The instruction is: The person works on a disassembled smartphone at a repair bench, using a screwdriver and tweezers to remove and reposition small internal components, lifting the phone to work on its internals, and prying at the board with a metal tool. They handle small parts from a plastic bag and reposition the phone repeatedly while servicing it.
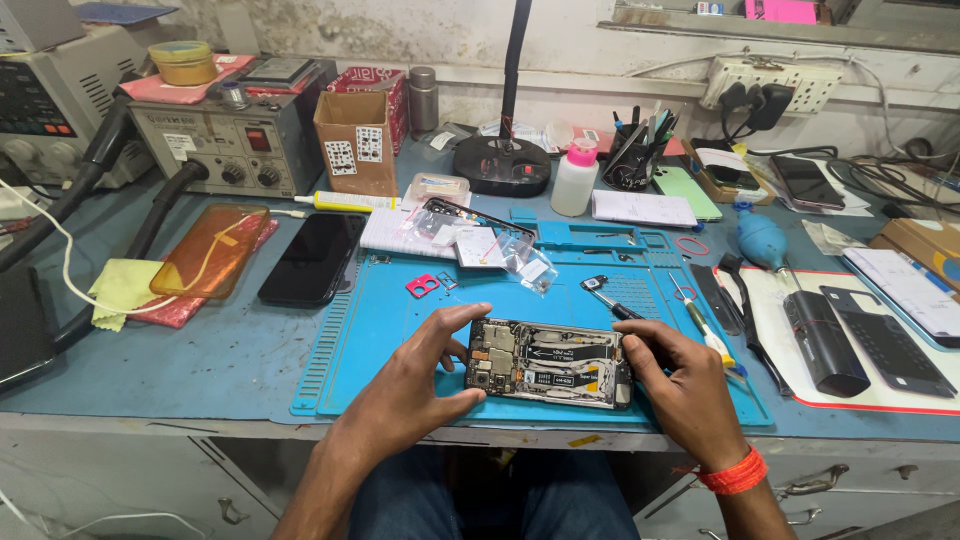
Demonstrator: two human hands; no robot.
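At the near edge of the blue work mat point(400, 330), at about six o'clock on the bench point(200, 360), an opened phone point(548, 363) is shown lying flat with its back cover off and its boards and flex cables exposed. The left hand point(420, 375) is seen pinching the phone's left end, thumb on the near edge and forefinger on the far edge. The right hand point(680, 380) is closed around the right end; a dark-handled tool point(606, 297) appears to be gripped there, its tip hidden behind the fingers, so contact with the board cannot be told.

Risks may be judged as follows. A slip of the tool could score a flex cable or short exposed contacts. Because the phone sits close to the mat's front edge, a push toward six o'clock could send it off the bench. Small loose parts, such as the red piece point(422, 286) at eleven o'clock, could be scattered by a sweeping wrist. The screwdriver point(700, 320) at two o'clock lies just beside the right hand and could be knocked.
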